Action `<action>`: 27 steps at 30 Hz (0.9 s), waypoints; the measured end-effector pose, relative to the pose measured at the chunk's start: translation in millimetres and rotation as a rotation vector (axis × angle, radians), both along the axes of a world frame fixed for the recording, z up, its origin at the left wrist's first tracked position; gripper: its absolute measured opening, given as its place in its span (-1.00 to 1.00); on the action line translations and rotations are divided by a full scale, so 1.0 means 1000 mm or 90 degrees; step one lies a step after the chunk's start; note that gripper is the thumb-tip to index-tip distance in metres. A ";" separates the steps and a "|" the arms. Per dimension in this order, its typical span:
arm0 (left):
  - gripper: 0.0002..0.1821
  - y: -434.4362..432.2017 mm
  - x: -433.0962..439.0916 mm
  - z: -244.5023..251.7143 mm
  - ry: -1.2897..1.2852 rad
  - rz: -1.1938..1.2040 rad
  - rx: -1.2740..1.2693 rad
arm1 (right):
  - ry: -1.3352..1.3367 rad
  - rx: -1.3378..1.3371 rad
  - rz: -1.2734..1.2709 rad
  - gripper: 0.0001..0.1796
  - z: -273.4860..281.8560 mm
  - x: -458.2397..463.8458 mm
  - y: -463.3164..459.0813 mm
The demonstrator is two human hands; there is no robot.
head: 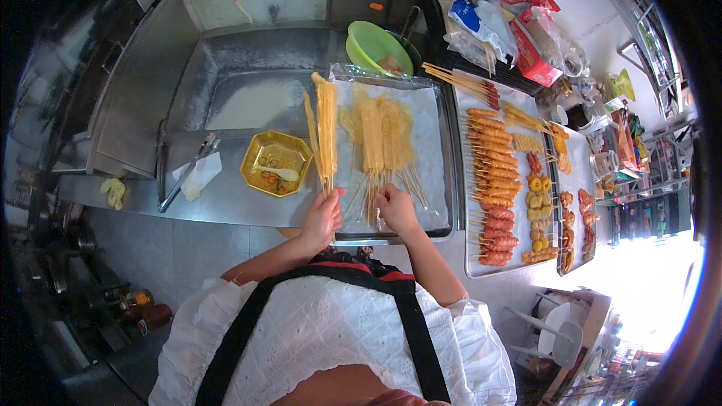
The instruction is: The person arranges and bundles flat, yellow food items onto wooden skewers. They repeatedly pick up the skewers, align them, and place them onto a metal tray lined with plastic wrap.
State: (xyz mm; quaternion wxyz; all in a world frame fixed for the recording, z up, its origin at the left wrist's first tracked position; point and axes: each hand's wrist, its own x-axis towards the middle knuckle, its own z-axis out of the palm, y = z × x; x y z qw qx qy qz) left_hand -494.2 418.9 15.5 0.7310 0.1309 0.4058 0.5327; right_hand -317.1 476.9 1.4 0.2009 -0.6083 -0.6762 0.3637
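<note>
My left hand (324, 215) is closed round the stick ends of several skewers of pale yellow tofu-skin-like sheets (326, 129), whose wrapped ends point away from me. Beside it, my right hand (395, 208) is at the bare sticks of a pile of similar yellow skewers (383, 129), fingers curled; whether it grips a stick is hidden. That pile lies on a paper-lined metal tray (437, 180). Left of the held skewers stands a gold octagonal bowl (252, 149) with a white spoon (279, 171), some liquid and sliced red and green bits.
Right of me are trays (471, 262) of sausage, meat and other skewers. A light green bowl (366, 39) stands behind the lined tray. Tongs (183, 183) rest beside white paper (206, 175) on the steel counter, near a crumpled yellowish cloth (114, 193). Plastic packages (479, 22) lie at the back right.
</note>
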 end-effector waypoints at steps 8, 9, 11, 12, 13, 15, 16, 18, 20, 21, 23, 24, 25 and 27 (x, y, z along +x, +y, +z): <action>-0.68 -0.001 0.022 -0.022 0.279 -0.053 0.146 | 0.204 -0.106 0.013 -0.83 0.044 -0.038 -0.047; -0.67 -0.003 0.019 -0.025 0.415 -0.102 0.253 | 0.183 -0.019 0.024 -0.82 0.045 -0.039 -0.050; -0.68 0.000 0.016 -0.031 0.105 -0.139 0.105 | 0.158 -0.044 0.062 -0.80 0.043 -0.031 -0.051; -0.70 0.004 0.011 -0.032 0.064 -0.179 0.054 | 0.071 0.008 0.131 -0.77 0.041 -0.028 -0.047; -0.72 0.003 0.009 -0.031 0.107 -0.147 0.042 | 0.085 0.004 0.200 -0.75 0.040 -0.018 -0.046; -0.74 0.006 0.011 -0.029 0.089 -0.090 0.095 | -0.031 0.023 0.109 -0.73 0.034 -0.001 -0.029; -0.75 0.008 0.009 -0.025 0.054 -0.046 0.028 | -0.080 0.013 0.012 -0.73 0.030 0.009 -0.017; -0.76 0.010 0.005 -0.018 0.068 -0.065 0.037 | -0.149 0.021 -0.106 -0.74 0.016 0.014 -0.004; -0.76 0.016 0.004 -0.013 0.069 -0.071 0.053 | -0.209 0.057 -0.168 -0.77 -0.002 0.018 0.001; -0.75 0.019 0.005 -0.013 0.068 -0.070 0.047 | -0.221 0.027 -0.116 -0.78 -0.011 0.019 0.004; -0.75 0.023 0.009 -0.013 0.072 -0.071 0.027 | -0.269 -0.064 -0.004 -0.80 -0.025 0.024 0.009; -0.75 0.025 0.010 -0.013 0.080 -0.073 0.012 | -0.256 -0.045 0.000 -0.80 -0.029 0.026 0.007; -0.75 0.026 0.011 -0.013 0.096 -0.081 0.011 | -0.218 -0.044 -0.025 -0.81 -0.029 0.028 0.008; -0.73 0.027 0.013 -0.010 0.094 -0.080 0.008 | -0.167 -0.057 -0.076 -0.82 -0.020 0.029 0.006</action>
